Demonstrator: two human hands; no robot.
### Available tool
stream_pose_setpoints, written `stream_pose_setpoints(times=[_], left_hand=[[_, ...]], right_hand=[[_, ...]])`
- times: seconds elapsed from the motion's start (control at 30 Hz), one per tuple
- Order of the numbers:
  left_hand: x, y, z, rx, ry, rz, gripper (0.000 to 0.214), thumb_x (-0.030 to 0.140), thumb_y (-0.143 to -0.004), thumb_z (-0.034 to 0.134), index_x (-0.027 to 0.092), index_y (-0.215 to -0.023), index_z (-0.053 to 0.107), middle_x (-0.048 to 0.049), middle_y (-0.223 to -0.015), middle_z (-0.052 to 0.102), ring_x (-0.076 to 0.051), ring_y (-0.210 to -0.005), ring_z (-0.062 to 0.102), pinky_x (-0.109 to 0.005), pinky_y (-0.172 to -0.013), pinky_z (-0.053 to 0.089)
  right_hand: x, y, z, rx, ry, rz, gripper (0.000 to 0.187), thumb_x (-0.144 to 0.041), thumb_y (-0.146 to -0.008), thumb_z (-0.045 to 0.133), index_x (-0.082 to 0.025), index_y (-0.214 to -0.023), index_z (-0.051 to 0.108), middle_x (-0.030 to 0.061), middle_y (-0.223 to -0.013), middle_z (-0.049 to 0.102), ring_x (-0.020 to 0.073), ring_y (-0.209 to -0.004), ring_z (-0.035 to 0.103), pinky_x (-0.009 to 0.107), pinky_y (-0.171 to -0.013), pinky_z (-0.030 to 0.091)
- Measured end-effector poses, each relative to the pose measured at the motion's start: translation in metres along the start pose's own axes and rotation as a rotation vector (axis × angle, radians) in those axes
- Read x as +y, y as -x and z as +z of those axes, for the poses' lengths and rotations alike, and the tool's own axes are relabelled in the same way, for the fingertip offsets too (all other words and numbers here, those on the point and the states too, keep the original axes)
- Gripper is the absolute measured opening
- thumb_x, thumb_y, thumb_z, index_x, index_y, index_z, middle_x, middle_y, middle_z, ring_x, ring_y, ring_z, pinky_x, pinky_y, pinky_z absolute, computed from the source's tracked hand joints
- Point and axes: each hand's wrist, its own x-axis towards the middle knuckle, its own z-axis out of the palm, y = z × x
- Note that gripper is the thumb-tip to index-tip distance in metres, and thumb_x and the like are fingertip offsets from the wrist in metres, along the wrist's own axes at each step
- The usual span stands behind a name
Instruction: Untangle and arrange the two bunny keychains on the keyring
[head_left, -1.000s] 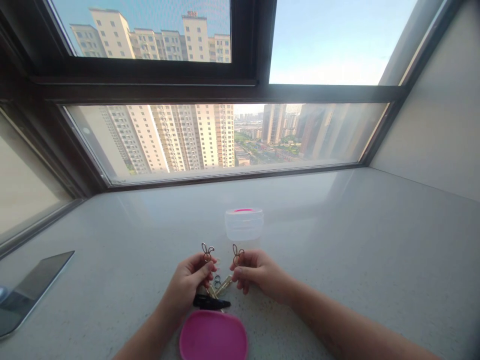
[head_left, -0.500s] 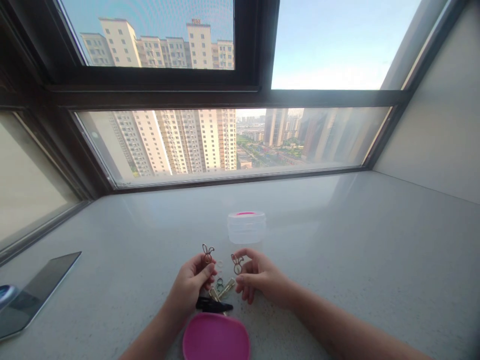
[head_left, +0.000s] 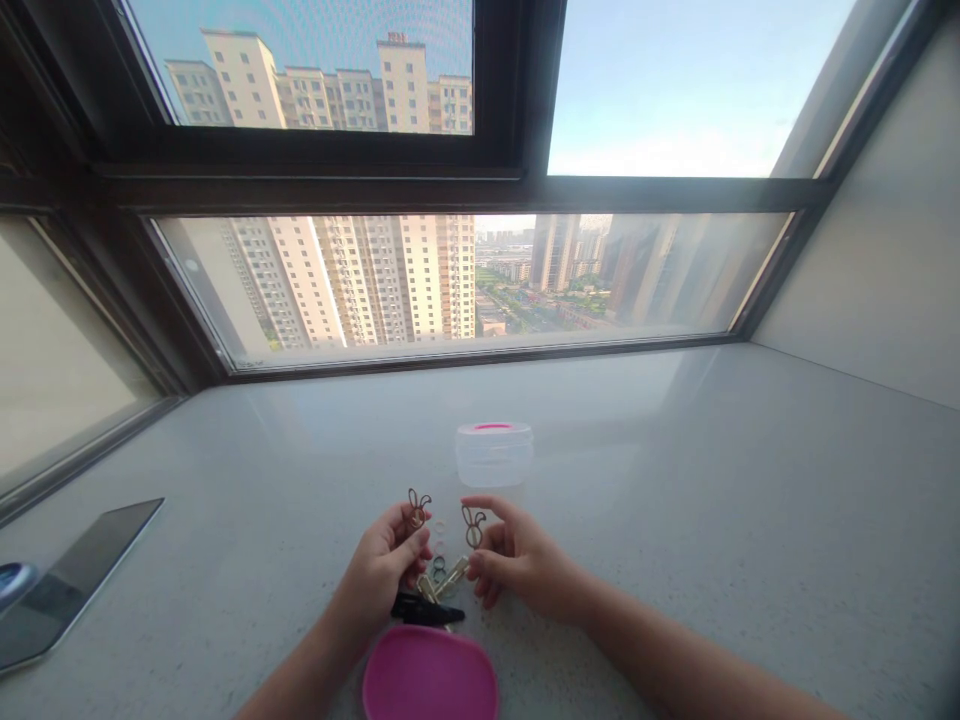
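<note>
My left hand [head_left: 386,560] pinches a copper-coloured rabbit-shaped clip [head_left: 418,508], its looped ears pointing up. Between thumb and forefinger of my right hand [head_left: 517,550] is a second rabbit-shaped clip [head_left: 473,527], also held upright. On the surface between the hands lie small rings [head_left: 439,568] and gold-coloured clips [head_left: 452,577], with some pale rings [head_left: 440,535] farther back. A black hair clip [head_left: 427,609] rests just behind a pink dish [head_left: 430,675], close to my left hand.
A clear plastic box [head_left: 494,455] with a pink mark on top stands beyond my hands. At the left lies a dark flat phone-like device [head_left: 82,585] with a round blue thing [head_left: 15,585] on it. A window with dark frames [head_left: 480,360] borders the pale speckled counter [head_left: 712,500].
The right forefinger has straightened a little over the top of its rabbit clip. Both hands keep nearly the same places, and the view has shifted slightly.
</note>
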Motion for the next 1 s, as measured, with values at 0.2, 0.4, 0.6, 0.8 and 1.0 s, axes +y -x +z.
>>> stream_pose_setpoints(times=[0.2,0.4,0.6,0.8,1.0], left_hand=[[0.0018,0.001,0.0009,-0.023,-0.04,0.0,0.024,0.025,-0.075,0.059,0.018,-0.094,0.047,0.0054,-0.055,0.055,-0.006,-0.043,0.046,-0.014,-0.038,0.034],[-0.0028,-0.003,-0.0019,-0.003,-0.023,0.015,0.023,0.029,-0.075,0.059,0.016,-0.09,0.047,0.0007,-0.061,0.062,-0.009,-0.049,0.053,-0.017,-0.042,0.041],[-0.0061,-0.0053,-0.0031,0.002,0.001,0.045,0.027,0.03,-0.074,0.06,0.016,-0.093,0.046,0.0,-0.061,0.063,-0.009,-0.047,0.053,-0.017,-0.041,0.04],[-0.0018,-0.0019,-0.0013,-0.016,-0.015,0.038,0.019,0.029,-0.077,0.057,0.018,-0.086,0.045,-0.0023,-0.068,0.066,-0.009,-0.047,0.053,-0.018,-0.042,0.04],[0.0022,-0.0009,0.0004,-0.007,-0.003,0.044,0.019,0.03,-0.076,0.059,0.018,-0.084,0.047,0.0001,-0.062,0.064,-0.009,-0.046,0.053,-0.018,-0.042,0.04]], right_hand=[[0.0031,-0.0012,-0.0002,0.01,-0.025,-0.027,0.064,-0.026,-0.068,0.064,-0.021,-0.123,0.031,-0.0034,-0.066,0.056,0.0138,-0.053,0.059,0.029,-0.048,0.051],[0.0095,-0.0046,-0.0016,0.029,-0.048,-0.037,0.058,-0.027,-0.069,0.064,-0.019,-0.118,0.034,-0.0017,-0.067,0.058,0.0145,-0.055,0.059,0.03,-0.049,0.051],[0.0066,-0.0044,-0.0019,0.032,-0.036,-0.038,0.051,-0.028,-0.069,0.064,-0.019,-0.11,0.035,-0.0013,-0.067,0.06,0.0133,-0.053,0.059,0.029,-0.048,0.051],[0.0025,-0.0022,-0.0009,-0.005,-0.011,-0.028,0.045,-0.03,-0.068,0.065,-0.019,-0.1,0.037,-0.0025,-0.067,0.059,0.0123,-0.051,0.058,0.026,-0.047,0.049],[0.0027,-0.0017,-0.0012,-0.017,-0.007,-0.032,0.041,-0.035,-0.066,0.066,-0.02,-0.091,0.036,-0.0031,-0.066,0.058,0.0117,-0.051,0.057,0.024,-0.045,0.048]])
